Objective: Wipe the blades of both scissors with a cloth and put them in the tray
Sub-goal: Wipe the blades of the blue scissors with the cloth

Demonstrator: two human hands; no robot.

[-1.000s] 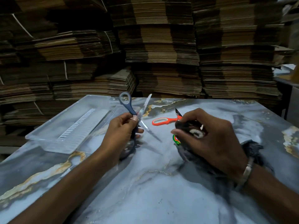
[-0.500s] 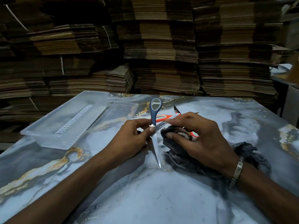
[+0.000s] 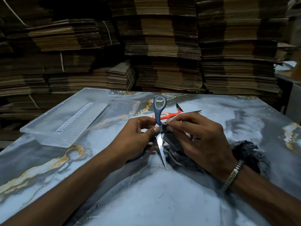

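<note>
1. Hiding much of the blue-handled steel scissors [image 3: 160, 111], the left hand [image 3: 136, 137] curls round their pivot and lower handle loop, thumb and forefinger pinching the joint; only a dark sliver of that lower loop shows beneath the palm.
2. Their upper loop stands upright above the fingers, and one bright blade [image 3: 161, 150] points down toward the viewer, its tip touching the grey-blue marbled tabletop [image 3: 146, 201].
3. The second blade is hard to make out; it seems to run under the right hand [image 3: 200, 141], whose thumb and fingertips pinch a fold of the dark crumpled cloth [image 3: 246, 152] at the pivot.
4. The cloth trails across the table beneath the right wrist, which wears a metal bracelet [image 3: 232, 175].
5. An orange-handled pair of scissors [image 3: 166, 115] lies open on the table just behind both hands, partly covered by them.
6. A clear plastic rectangular tray [image 3: 48, 132] sits well to the left, holding no scissors.
7. Stacks of flattened brown cardboard [image 3: 162, 54] wall the background.
</note>
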